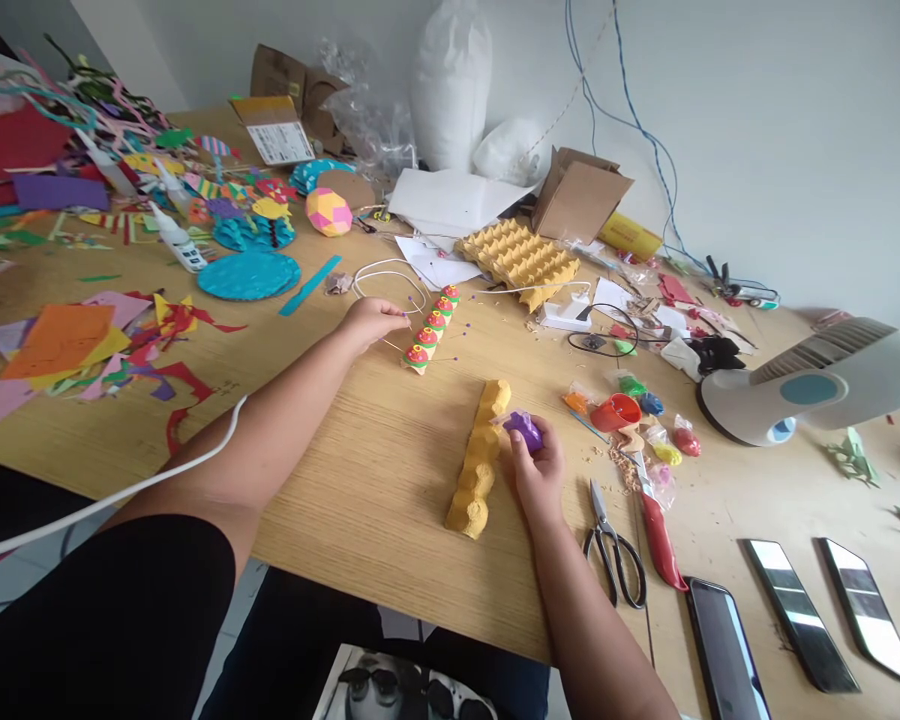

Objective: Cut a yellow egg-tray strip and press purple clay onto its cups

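Observation:
My left hand [371, 320] reaches across the wooden table [360, 470], its fingers pinched together on a small pin beside a row of green and red decorated egg-carton cups [431, 330]. My right hand [538, 462] is closed round a lump of purple clay [525, 430]. Just left of that hand lies a plain yellow egg-carton strip [478, 458], which it touches or nearly touches.
Scissors [613, 545], a red-handled knife [656, 525], clay bags [649, 420], a phone [724, 645] and two mirror strips [829, 615] lie to the right. A white fan [802, 385] stands at the far right. Coloured paper scraps [82, 340], a yellow egg tray [517, 258] and boxes crowd the back.

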The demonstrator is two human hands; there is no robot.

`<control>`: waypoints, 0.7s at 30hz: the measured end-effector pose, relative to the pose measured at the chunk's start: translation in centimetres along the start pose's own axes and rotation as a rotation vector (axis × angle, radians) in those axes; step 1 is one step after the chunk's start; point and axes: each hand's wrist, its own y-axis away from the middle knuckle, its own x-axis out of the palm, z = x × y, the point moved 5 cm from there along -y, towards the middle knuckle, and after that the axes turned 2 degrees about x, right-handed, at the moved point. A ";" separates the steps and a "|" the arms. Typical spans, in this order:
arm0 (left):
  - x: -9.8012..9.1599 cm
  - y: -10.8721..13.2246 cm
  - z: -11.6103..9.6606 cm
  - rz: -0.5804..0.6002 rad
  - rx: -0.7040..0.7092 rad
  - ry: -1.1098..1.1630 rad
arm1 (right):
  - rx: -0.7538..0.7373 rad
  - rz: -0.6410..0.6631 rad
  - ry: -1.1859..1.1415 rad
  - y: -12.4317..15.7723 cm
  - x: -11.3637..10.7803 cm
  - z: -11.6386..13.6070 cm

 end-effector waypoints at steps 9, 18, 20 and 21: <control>0.0 -0.1 0.3 -0.027 -0.016 0.020 | 0.009 0.020 -0.015 0.0 0.1 0.1; 0.0 -0.3 0.6 -0.025 -0.038 0.013 | -0.001 0.009 -0.025 0.0 0.1 0.1; 0.1 -0.3 0.7 -0.018 -0.039 0.009 | 0.000 0.011 -0.021 0.0 0.1 0.2; 0.1 -0.4 0.8 -0.013 -0.038 0.008 | 0.001 0.013 -0.019 0.0 0.1 0.2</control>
